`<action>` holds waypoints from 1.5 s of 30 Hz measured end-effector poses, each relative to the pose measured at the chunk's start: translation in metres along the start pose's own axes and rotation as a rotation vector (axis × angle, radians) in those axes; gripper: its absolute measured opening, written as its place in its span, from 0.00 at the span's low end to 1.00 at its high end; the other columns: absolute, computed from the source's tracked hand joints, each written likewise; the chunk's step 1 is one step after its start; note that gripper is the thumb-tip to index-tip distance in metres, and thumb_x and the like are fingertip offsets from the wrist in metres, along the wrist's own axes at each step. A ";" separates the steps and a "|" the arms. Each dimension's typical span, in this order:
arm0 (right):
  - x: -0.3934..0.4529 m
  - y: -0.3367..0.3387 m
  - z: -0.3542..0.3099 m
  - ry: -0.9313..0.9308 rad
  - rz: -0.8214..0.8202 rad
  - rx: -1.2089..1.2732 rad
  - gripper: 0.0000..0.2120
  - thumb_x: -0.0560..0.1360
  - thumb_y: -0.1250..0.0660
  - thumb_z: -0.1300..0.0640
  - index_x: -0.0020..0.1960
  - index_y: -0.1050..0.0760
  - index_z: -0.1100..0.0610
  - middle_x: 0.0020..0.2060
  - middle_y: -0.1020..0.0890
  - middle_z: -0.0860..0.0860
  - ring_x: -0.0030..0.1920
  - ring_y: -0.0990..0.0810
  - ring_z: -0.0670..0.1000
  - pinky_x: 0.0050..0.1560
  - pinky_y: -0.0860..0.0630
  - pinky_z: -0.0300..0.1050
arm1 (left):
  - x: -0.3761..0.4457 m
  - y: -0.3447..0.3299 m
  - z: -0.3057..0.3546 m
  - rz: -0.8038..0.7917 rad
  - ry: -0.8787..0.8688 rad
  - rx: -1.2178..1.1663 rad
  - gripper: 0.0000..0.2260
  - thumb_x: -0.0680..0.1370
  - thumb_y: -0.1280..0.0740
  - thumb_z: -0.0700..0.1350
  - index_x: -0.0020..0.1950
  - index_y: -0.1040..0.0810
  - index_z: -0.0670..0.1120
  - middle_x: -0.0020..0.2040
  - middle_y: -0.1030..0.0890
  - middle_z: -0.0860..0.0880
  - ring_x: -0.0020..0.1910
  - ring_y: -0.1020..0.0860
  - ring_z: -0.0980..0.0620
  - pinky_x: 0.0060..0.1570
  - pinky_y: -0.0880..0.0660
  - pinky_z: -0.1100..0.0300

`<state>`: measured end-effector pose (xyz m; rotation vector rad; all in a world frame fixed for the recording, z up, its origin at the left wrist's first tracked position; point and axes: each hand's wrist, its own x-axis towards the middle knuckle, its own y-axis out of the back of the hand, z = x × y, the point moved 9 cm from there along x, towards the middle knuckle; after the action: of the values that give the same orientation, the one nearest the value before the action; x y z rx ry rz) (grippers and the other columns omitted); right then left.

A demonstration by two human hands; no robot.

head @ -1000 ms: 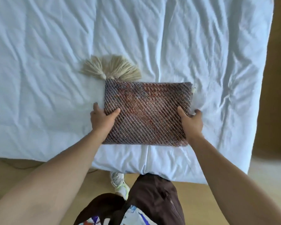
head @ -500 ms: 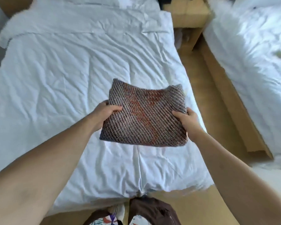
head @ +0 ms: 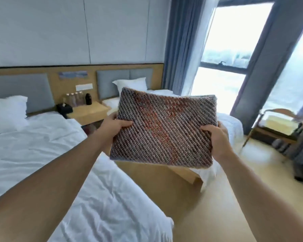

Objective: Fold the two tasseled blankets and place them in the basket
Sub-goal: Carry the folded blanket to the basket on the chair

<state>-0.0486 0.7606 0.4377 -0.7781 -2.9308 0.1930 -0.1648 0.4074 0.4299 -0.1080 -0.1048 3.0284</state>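
Observation:
A folded knitted blanket, brown-grey with a reddish patch, is held up in the air in front of me, flat and slightly tilted. My left hand grips its left edge, thumb on top. My right hand grips its right edge the same way. Its tassels are hidden from view. No basket and no second blanket are visible.
A white bed lies at my left and a second bed stands behind the blanket. A wooden nightstand with bottles sits between them. A chair stands at the right by the window. Bare floor stretches ahead on the right.
Both hands lifted the folded blanket off the bed and carried it up. My view swung up and to the right, from the bedsheet to the room.

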 end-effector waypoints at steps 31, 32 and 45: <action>0.426 0.659 -0.164 0.309 0.666 0.109 0.17 0.72 0.23 0.62 0.60 0.21 0.59 0.54 0.14 0.60 0.53 0.14 0.63 0.58 0.19 0.64 | 0.329 -0.935 0.042 -0.819 -0.050 -0.032 0.12 0.80 0.33 0.38 0.63 0.23 0.38 0.57 0.16 0.40 0.55 0.17 0.41 0.55 0.22 0.47; 0.451 0.668 -0.168 0.306 0.678 0.108 0.16 0.73 0.23 0.62 0.59 0.21 0.59 0.54 0.14 0.60 0.52 0.14 0.62 0.57 0.18 0.62 | 0.349 -0.958 0.044 -0.842 -0.042 -0.041 0.12 0.80 0.34 0.38 0.63 0.23 0.38 0.57 0.16 0.40 0.55 0.16 0.41 0.52 0.21 0.48; 0.721 0.839 -0.124 0.281 0.778 0.150 0.21 0.71 0.22 0.61 0.62 0.20 0.61 0.54 0.13 0.61 0.53 0.14 0.65 0.59 0.20 0.67 | 0.540 -1.249 0.000 -1.068 0.037 -0.056 0.18 0.79 0.30 0.47 0.65 0.24 0.38 0.58 0.16 0.36 0.57 0.17 0.36 0.61 0.22 0.40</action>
<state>-0.2469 1.8548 0.4834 -1.7077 -2.1881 0.3201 -0.5670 1.7059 0.4849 -0.0756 -0.1741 1.9572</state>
